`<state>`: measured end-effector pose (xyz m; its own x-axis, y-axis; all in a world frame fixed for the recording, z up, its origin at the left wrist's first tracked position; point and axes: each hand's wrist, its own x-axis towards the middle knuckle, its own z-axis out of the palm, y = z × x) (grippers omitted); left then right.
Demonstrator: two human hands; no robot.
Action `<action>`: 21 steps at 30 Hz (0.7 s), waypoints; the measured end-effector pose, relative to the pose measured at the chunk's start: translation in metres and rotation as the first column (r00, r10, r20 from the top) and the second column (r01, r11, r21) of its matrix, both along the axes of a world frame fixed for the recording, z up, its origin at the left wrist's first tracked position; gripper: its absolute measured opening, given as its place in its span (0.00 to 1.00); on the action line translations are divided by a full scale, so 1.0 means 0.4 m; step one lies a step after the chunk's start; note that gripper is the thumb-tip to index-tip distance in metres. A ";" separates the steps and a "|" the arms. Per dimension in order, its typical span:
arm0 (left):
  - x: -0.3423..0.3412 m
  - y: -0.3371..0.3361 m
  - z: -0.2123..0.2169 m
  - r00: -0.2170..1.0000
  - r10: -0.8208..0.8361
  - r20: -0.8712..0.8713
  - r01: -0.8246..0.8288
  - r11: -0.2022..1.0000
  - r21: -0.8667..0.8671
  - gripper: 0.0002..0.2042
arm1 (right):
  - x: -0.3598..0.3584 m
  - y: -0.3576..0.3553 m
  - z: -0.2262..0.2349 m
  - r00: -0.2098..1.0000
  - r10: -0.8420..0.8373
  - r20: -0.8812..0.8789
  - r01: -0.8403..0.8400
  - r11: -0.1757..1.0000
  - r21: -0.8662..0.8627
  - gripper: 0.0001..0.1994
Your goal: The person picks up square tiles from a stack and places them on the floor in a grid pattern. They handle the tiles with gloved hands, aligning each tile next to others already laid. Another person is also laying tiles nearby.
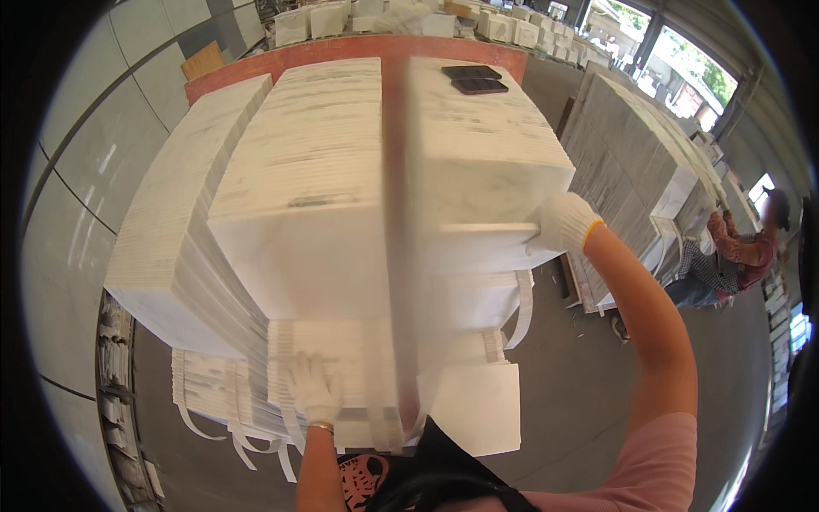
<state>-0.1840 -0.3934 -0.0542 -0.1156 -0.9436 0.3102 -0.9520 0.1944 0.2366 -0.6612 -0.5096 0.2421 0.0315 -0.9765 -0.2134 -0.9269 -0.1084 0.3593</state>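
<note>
White, grey-veined stone tiles stand on edge in tight rows. My right hand (565, 225), in a white knit glove with a yellow cuff, is closed on the right end of a white stone tile (486, 243) at the front of the right-hand row (486, 136). The tile's upper edge stands apart from the row behind it. My left hand (314, 388), also gloved, lies with fingers stretched on the top of a lower row of tiles (367, 350), nearer to me. Part of the right hand's grip is hidden behind the glove.
Two dark phones (476, 80) lie on the right row. More tile rows (294, 162) stand left, before a red beam (341, 53). White straps (522, 311) hang from the stacks. A co-worker (738, 247) stands at the far right beside large stone slabs (627, 141).
</note>
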 end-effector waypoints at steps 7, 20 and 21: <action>0.014 0.001 -0.025 1.000 0.015 0.018 -0.015 1.000 0.000 0.30 | 0.075 0.109 0.018 0.996 -0.013 -0.088 0.022 0.994 0.106 0.17; -0.385 0.386 -0.070 0.222 -0.022 -0.975 0.867 0.462 0.187 0.24 | 0.101 0.662 0.161 0.692 -0.437 0.574 0.352 0.899 0.260 0.18; -0.405 0.394 -0.069 0.370 -0.253 -0.894 0.870 0.433 0.237 0.25 | 0.092 0.711 0.122 0.571 -0.478 0.667 0.394 0.873 0.289 0.18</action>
<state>-0.3460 -0.2357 -0.0817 -0.7619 -0.6477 -0.0025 -0.1058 0.1207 0.9870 -0.6244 -0.2251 0.2907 -0.2128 -0.8881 -0.4074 -0.8309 0.3839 -0.4028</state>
